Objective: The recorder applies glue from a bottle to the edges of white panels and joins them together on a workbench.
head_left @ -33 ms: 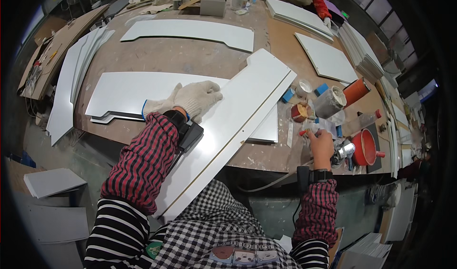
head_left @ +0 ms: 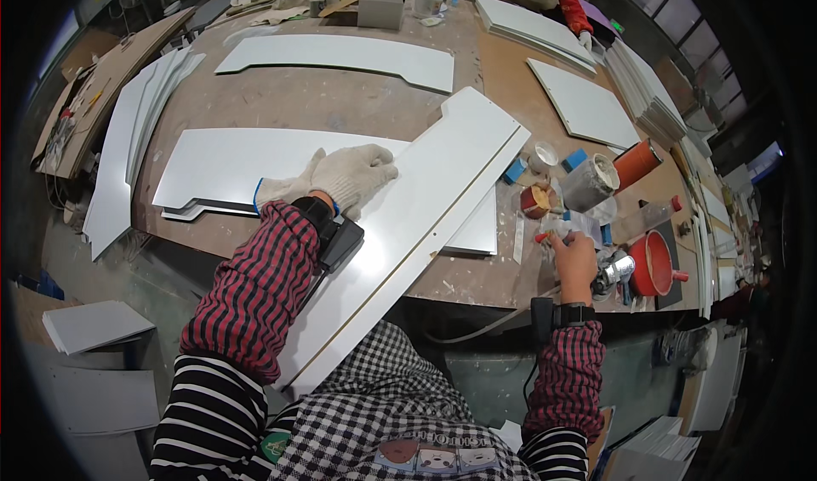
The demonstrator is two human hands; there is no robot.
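A long white panel point(head_left: 425, 183) lies slantwise across the table, its near end by my lap and a narrow groove along its right edge. My left hand point(head_left: 353, 177), in a cream knitted glove, rests on this panel with the fingers stretched out. Under it lies another white panel point(head_left: 230, 162) with a notched edge. At the right, my bare right hand point(head_left: 574, 258) is closed beside a cluster of tubs. A small red tip point(head_left: 541, 238) shows at its fingertips; the rest is hidden by the fingers. Close by are a red cup with yellowish paste point(head_left: 538, 199) and a metal-headed tool point(head_left: 617, 268).
A red bowl point(head_left: 651, 264), a grey cylinder point(head_left: 591, 183), an orange tube point(head_left: 637, 165) and a clear bottle point(head_left: 651, 215) crowd the right side. More white panels point(head_left: 340, 57) lie farther back, and others lean at the left point(head_left: 136, 141). A co-worker's hand point(head_left: 585, 40) is at the far right.
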